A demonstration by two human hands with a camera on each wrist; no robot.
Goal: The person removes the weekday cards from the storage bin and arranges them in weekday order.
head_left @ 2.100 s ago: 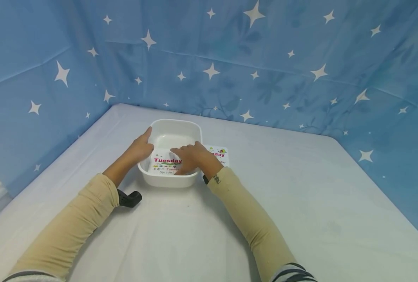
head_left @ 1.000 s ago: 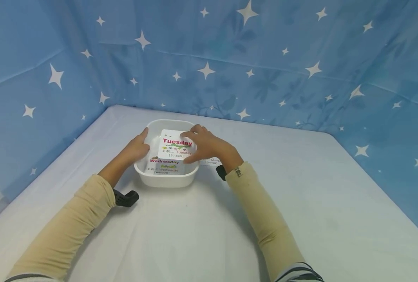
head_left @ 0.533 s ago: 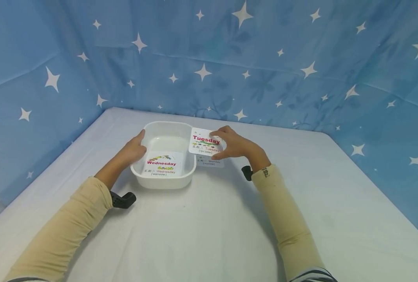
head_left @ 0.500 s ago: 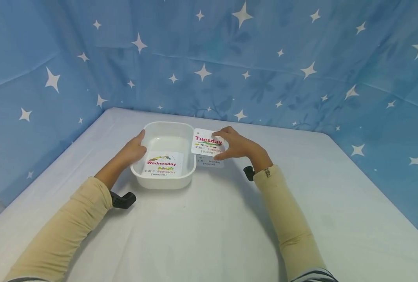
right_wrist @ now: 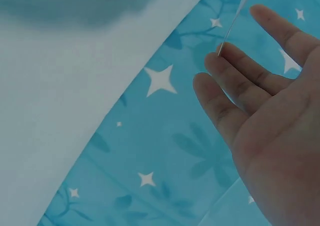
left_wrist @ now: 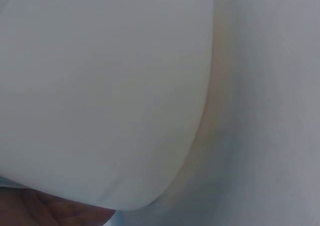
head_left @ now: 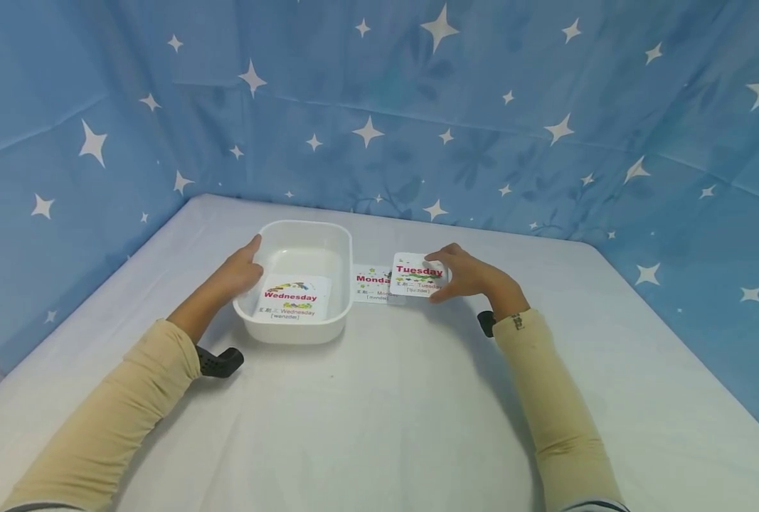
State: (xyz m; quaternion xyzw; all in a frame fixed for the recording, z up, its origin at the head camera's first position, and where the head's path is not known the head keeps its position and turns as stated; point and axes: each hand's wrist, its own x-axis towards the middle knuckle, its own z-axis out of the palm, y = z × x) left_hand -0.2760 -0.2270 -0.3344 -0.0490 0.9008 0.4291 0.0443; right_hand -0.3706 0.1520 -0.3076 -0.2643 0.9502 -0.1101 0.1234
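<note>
Tuesday card [head_left: 411,272] sits toward worktop's [head_left: 366,412] far edge, partly overlapping Monday card [head_left: 371,280] in view. Right hand [head_left: 469,276] pinches its right side, fingers closed. Probably light, thin, stiffish; take by edges. Left hand [head_left: 238,271] grips tray's [head_left: 292,333] left rim.

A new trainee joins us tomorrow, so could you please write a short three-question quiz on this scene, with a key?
1. True or false: the Wednesday card lies outside the white tub.
2. Which day is printed on the held card in the right hand?
A) Monday
B) Tuesday
C) Friday
3. Fill in the gap: in the head view, the Monday card lies to the ____ of the white tub.

Key:
1. False; it lies inside.
2. B
3. right
</note>
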